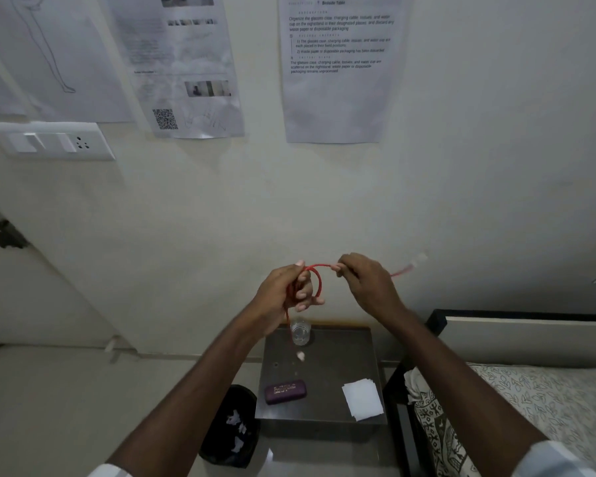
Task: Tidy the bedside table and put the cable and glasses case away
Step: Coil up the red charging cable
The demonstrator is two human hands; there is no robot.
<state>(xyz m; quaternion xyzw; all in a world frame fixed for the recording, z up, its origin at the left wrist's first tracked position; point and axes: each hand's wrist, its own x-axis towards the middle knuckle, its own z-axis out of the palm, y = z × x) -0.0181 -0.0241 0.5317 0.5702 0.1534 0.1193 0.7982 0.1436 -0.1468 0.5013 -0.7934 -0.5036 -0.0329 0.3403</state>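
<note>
Two hands are raised above the tabletop point(341, 366): the left hand point(283, 290) and the right hand point(365, 280). Between them runs one red cable point(319, 280), wound in loops around the left grip; the number of loops cannot be told. One blurred plug end point(418, 260) shows past the right hand.

On the tabletop stand one clear glass point(300, 332), one purple glasses case point(285, 391), one small pale scrap point(300, 355) and one stack of white tissues point(362, 399); its sheet count is unclear.

Beside it sits one black bin point(221, 442) with several white scraps inside. On the wall hang three large printed sheets in clear view, with a further sheet edge at far left, and one switch plate point(52, 141).
</note>
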